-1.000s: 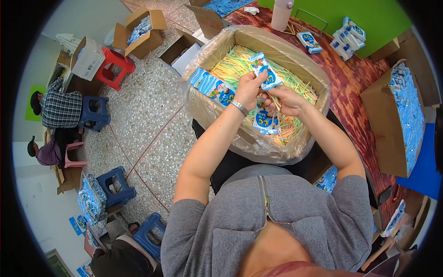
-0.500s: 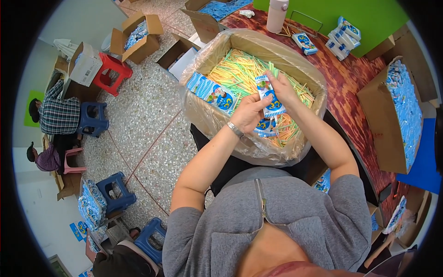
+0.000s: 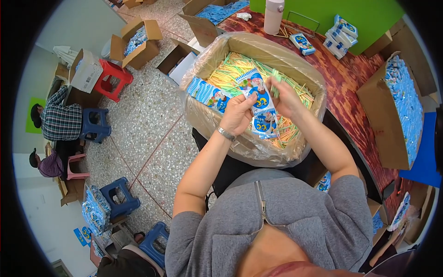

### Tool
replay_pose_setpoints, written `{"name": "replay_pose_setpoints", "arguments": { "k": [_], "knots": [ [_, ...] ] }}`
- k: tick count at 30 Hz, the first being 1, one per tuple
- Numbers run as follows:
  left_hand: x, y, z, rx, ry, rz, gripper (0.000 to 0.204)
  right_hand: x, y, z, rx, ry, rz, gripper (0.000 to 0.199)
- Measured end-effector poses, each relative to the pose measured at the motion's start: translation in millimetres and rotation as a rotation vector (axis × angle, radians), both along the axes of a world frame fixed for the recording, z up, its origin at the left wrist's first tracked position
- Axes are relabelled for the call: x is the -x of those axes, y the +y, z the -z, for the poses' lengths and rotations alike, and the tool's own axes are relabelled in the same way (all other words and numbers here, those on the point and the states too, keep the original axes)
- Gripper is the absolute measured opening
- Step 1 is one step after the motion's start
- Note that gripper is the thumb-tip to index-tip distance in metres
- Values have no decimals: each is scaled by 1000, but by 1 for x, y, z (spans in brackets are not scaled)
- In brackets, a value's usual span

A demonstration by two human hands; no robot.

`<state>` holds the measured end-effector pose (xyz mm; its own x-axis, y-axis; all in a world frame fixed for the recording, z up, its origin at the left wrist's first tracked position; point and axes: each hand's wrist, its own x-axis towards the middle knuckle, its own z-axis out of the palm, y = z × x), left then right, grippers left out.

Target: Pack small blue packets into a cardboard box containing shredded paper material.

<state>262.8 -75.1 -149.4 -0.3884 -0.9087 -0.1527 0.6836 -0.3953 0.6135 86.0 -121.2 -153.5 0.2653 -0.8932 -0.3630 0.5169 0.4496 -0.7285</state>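
Note:
My left hand [image 3: 236,113] pinches a flat blue-and-white printed packet [image 3: 259,94] between thumb and fingers. Close by on the right, my right hand [image 3: 288,99] is closed around a small bunch of thin green sticks [image 3: 275,79], slightly blurred. Both hands are above a large carton lined with clear plastic [image 3: 295,60], filled with loose thin yellow, green and orange sticks [image 3: 226,69]. Another blue packet [image 3: 265,123] lies on the sticks just below the held one. Further packets [image 3: 203,92] overlap at the carton's left side, near my left hand.
Behind the carton, a red-patterned table [image 3: 337,76] bears a pale bottle [image 3: 273,17], a single packet [image 3: 302,44] and a packet stack [image 3: 341,37]. A carton of blue packets [image 3: 401,106] stands right. Stools [image 3: 113,78], open cartons [image 3: 138,41] and seated people [image 3: 60,117] are left.
My right hand has come off the packet and moved slightly right with the green sticks. The packet, now only in my left hand, has shifted left and shows more of its front.

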Motion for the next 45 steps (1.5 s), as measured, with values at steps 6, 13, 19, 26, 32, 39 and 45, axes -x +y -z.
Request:
{"name": "replay_pose_setpoints", "arguments": {
  "k": [6, 13, 19, 26, 32, 39, 45],
  "knots": [
    [1, -3, 5, -42, 16, -9, 22, -26, 26, -7, 58, -254, -150, 31],
    [-3, 0, -4, 57, -336, -94, 19, -6, 0, -4, 107, -24, -11, 24],
    [-19, -3, 12, 303, -738, -211, 18, 23, 0, -61, 241, 134, -206, 27],
    [-11, 9, -20, 39, -393, 6, 20, 19, -12, -67, 237, 210, -541, 36],
    [-30, 10, -20, -31, -362, 177, 24, 0, -13, -59, 348, 494, -593, 35],
    [-42, 8, -19, 209, -689, 195, 17, 1, -11, -56, 529, 545, -590, 24],
    [-35, 8, -15, 460, -1106, -5, 28, 8, -6, -54, 760, 475, -562, 24]
  ]
}}
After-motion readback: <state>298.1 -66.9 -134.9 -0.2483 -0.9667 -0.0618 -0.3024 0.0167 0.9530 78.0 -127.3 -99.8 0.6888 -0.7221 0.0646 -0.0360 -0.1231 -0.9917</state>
